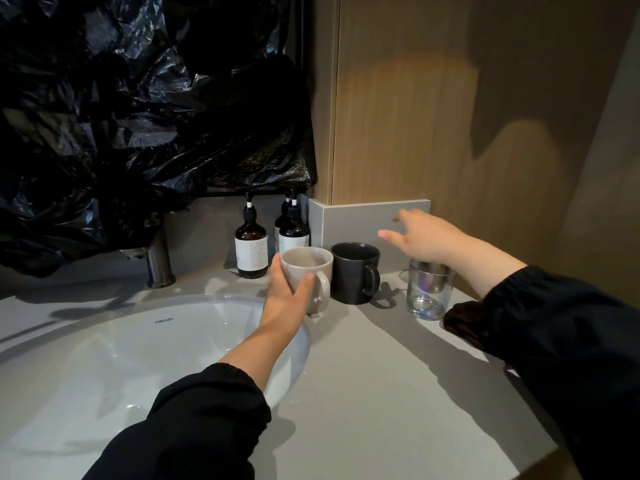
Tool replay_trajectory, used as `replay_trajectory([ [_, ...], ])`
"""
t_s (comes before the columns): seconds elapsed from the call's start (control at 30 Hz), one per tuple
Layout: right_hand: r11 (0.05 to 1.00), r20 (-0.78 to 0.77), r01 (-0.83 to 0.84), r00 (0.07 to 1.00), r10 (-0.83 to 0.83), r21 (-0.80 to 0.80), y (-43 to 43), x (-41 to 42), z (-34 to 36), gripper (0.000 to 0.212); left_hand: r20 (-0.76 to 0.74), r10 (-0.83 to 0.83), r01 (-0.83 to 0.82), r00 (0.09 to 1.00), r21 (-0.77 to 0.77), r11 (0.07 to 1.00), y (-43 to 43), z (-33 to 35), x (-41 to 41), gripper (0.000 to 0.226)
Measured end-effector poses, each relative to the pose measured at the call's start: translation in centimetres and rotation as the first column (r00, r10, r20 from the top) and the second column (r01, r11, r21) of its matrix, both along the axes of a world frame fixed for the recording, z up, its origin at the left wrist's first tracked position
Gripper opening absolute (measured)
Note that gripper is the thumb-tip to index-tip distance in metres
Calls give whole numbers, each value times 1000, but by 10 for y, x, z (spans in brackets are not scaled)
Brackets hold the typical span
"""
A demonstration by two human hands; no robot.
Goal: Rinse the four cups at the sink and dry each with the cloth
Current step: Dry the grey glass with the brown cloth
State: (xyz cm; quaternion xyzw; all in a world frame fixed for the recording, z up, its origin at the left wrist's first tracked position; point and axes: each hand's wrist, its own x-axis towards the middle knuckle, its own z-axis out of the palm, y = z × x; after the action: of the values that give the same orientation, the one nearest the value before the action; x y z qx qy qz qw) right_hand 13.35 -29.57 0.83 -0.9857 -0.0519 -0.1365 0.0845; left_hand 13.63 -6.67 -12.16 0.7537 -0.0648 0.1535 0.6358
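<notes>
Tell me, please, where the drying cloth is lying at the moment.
In the head view, the dark cloth lies at the right of the counter, just right of the clear glass, partly under the right sleeve.

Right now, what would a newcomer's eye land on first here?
The left hand grips the beige mug beside the white sink, a black mug and clear glass to its right. The right hand hovers open over the glass. Crumpled black plastic hangs above the tap.
</notes>
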Motion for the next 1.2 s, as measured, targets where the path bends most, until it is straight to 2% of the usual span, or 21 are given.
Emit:
replay_trajectory([
  [0.1, 968, -92, 145, 982, -167, -206, -21, -16, -4, 78, 53, 37, -38, 998, 15, 999, -4, 2, -1, 77],
  [0.2, 939, -151, 182, 961, -233, -292, -32, -26, -16, 73, 65, 46, -49, 997, 55, 997, -3, 2, 1, 72],
  [0.37, 969, -35, 158, 985, -167, -192, -33, -22, -34, 53, 26, 34, -35, 999, 47, 998, 3, 0, 3, 72],
  [0.87, 992, 58, 101, 993, -106, 77, -5, 28, -54, 47, 33, 37, -38, 999, 26, 999, 3, 4, -2, 66],
  [1.2, 981, 101, 91, 989, -109, 169, 2, 46, -64, 43, 23, 11, -11, 1000, 12, 1000, 2, 7, -3, 66],
])
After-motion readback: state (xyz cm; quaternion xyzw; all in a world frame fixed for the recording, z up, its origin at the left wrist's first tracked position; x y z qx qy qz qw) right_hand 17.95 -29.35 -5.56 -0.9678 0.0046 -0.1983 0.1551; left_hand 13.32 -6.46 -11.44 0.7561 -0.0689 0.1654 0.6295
